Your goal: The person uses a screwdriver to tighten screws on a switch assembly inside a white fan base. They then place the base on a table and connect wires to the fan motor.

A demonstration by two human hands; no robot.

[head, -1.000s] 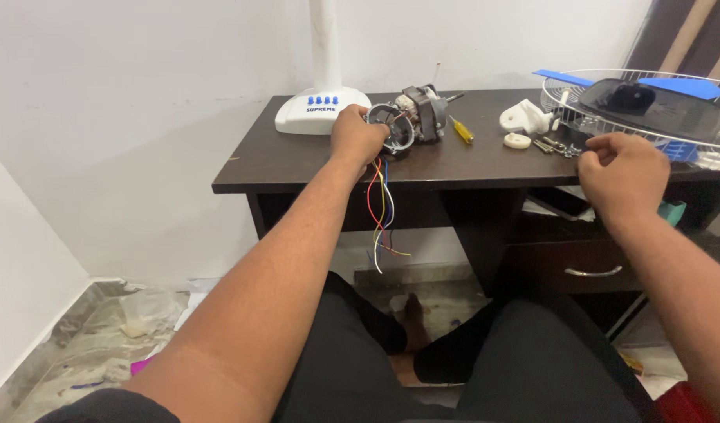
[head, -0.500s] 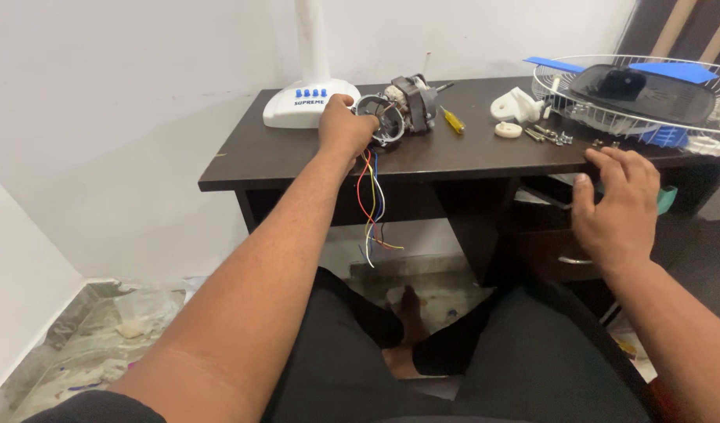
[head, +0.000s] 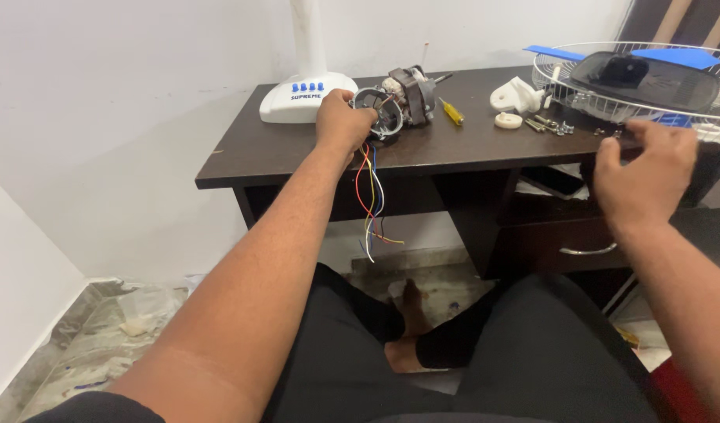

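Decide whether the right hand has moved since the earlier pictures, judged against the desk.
Yes. The right hand dropped below the desk edge, then rose again towards the wire guard.

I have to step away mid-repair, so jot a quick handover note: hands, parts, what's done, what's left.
Left hand: gripping the fan motor at its wire end; coloured wires hang over the desk edge.
Right hand: open, empty, hovering near the loose screws at the fan guard.
Also on the desk: fan base, yellow-handled screwdriver, white plastic parts.
Done: fan dismantled, motor out.
Left: motor wires loose; parts unassembled.
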